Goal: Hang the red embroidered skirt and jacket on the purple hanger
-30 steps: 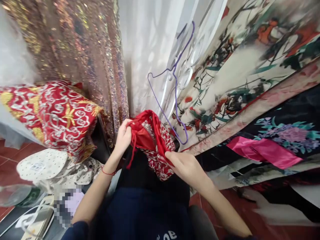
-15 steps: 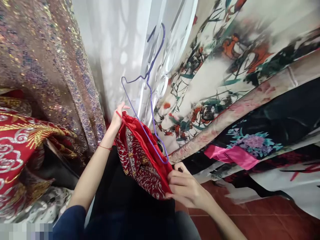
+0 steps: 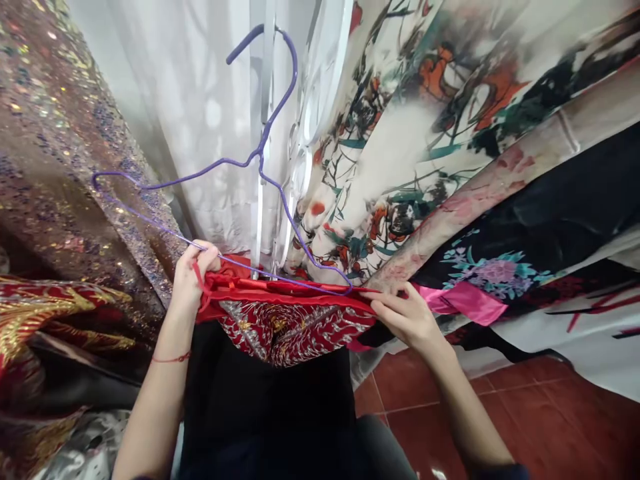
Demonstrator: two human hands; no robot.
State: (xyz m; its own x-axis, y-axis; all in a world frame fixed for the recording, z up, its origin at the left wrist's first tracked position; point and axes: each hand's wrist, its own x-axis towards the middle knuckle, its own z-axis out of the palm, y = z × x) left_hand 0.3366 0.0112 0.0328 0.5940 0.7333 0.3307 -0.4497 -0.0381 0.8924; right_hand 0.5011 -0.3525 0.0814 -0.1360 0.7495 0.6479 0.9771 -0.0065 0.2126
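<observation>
A red embroidered garment [image 3: 295, 327] with silver and gold patterning is stretched between my hands in the middle of the head view. My left hand [image 3: 193, 280] is closed on its left end, where a red string hangs over the wrist side. Gripping the right end of its red edge is my right hand [image 3: 407, 313], closed, with the thumb side up. A purple wire hanger [image 3: 261, 150] hooks over a white metal bar; its right corner lies at the garment's top edge. The hanger's lower bar runs close by my left fingers; whether they touch it, I cannot tell.
Sequined fabric [image 3: 75, 133] hangs at left, above red-and-gold clothing [image 3: 30, 320]. A white metal rack [image 3: 297, 173] stands ahead before a pale curtain. Floral-printed cloth [image 3: 400, 133] and a black garment with flowers [image 3: 500, 260] hang at right, over red floor tiles [image 3: 415, 427].
The garment has turned from slanting to nearly level and is pulled wider. My left hand moved left, my right hand right and up. The hanger has swung to face me more broadly.
</observation>
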